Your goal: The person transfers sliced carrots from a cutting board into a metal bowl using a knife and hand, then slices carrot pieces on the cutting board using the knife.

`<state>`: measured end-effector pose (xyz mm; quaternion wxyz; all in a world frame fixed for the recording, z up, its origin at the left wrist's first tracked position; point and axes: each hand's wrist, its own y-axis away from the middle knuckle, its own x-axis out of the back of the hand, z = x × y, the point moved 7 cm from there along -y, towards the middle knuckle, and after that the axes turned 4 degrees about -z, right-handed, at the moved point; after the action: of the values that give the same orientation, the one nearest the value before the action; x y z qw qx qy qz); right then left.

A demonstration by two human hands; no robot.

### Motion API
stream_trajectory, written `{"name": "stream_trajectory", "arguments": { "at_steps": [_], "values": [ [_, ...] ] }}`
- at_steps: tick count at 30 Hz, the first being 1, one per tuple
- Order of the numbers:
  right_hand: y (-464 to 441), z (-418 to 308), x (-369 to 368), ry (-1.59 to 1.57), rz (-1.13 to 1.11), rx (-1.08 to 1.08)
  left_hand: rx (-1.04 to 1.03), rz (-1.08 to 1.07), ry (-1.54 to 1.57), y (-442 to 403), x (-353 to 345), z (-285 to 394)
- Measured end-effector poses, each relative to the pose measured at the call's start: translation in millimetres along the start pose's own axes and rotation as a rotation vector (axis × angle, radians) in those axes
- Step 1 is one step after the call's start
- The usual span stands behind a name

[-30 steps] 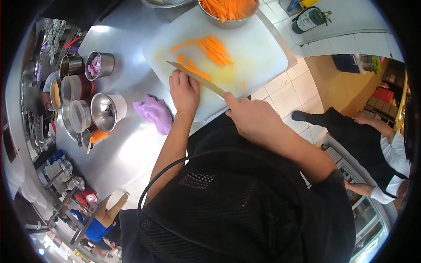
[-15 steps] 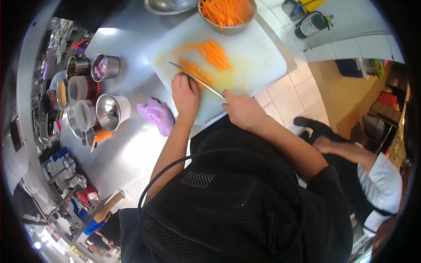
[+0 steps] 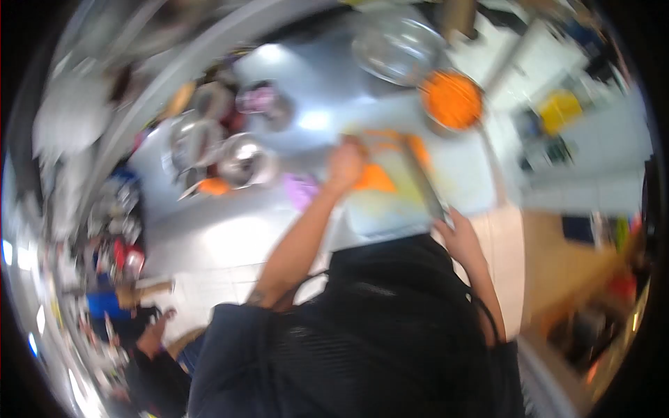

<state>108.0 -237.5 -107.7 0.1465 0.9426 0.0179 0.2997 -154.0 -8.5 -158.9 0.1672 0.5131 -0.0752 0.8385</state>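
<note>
My right hand (image 3: 460,235) is wrapped around the handle of a knife (image 3: 421,178) at the near edge of the white cutting board (image 3: 470,181). Its blade points away over the board, beside cut carrot strips (image 3: 418,150). My left hand (image 3: 346,166) is at the board's left side, next to an orange patch of carrot (image 3: 375,180). Motion blur smears its fingers, so what they hold does not show. A lilac cloth (image 3: 301,190) lies on the metal table, left of the board.
A bowl of carrot strips (image 3: 451,101) stands at the board's far right corner, with a large metal bowl (image 3: 397,47) beside it. Several containers sit at the left, including a metal bowl (image 3: 245,160). Another person's hand (image 3: 155,334) shows at lower left.
The view has swung, shifting the table and board. My right hand has drawn back toward the near edge with the knife; my left hand has come away from the blade to the left.
</note>
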Motion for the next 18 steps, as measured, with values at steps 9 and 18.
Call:
{"name": "stream_trajectory", "arguments": {
  "at_steps": [9,18],
  "values": [
    [-19,3,-5,-0.027,0.045,0.008,0.141,0.049,-0.054,0,19,29],
    [-17,-3,4,0.211,-0.036,-0.014,0.272,0.264,0.479,15,39,-17]
  ]
}}
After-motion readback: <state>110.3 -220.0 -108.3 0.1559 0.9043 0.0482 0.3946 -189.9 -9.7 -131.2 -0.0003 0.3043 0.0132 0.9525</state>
